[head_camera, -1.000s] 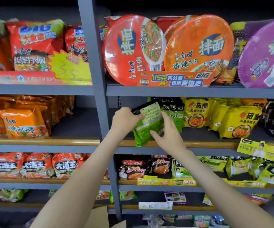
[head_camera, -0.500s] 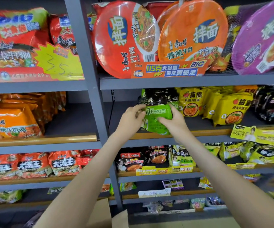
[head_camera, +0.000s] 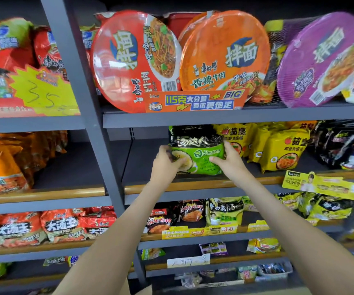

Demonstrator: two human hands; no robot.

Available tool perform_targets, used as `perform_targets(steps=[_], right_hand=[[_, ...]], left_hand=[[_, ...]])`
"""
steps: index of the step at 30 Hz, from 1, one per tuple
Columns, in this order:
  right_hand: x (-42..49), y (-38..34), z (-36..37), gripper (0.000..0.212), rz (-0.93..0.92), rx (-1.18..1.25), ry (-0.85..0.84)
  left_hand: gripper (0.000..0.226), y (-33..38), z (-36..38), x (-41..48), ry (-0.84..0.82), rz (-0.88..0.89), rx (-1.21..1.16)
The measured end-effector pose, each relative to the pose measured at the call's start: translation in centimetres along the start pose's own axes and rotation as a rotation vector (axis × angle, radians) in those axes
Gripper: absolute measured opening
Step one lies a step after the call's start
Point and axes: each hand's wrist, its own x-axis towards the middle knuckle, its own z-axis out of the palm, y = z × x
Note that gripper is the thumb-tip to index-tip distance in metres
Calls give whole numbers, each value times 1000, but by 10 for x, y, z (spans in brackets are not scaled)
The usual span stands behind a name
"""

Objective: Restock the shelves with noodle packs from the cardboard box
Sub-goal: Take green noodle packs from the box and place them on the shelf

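Head camera shows both my arms stretched forward to the middle shelf (head_camera: 139, 167) — my left hand (head_camera: 165, 165) and right hand (head_camera: 229, 161) each grasp one side of one green noodle pack (head_camera: 202, 160). It stands upright on the shelf board, just in front of a black-and-green pack (head_camera: 193, 136). Yellow packs (head_camera: 282, 150) stand beside it on the right — three round bowls (head_camera: 225, 52) sit on the shelf above.

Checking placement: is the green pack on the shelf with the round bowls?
No, the left hand and right hand hold the green pack on the shelf below.
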Motion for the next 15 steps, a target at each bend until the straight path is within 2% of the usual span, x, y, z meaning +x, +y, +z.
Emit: perform_targets(steps=[2,5,6,8,10,12,15], right_hand=[[5,6,1,78,4,-100,33],[7,9,10,85,-72,-161,137],[7,10,13,88,-140,-262,217],[8,18,16,91,-297,-624,330],[10,25,16,85,-387,-834,229],[12,30,15,82,-428,-935,36],[18,32,10,97,-380,-1005,-84]], left_hand=[[49,0,6,-1,33,81,140],[70,-3,14,-3,33,205,452],[77,-4,15,-2,49,286,573],[80,-7,16,0,12,467,826],[74,-9,18,4,-128,527,1035],[76,-11,18,8,-207,478,1140],[88,-13,20,15,-231,460,1213]])
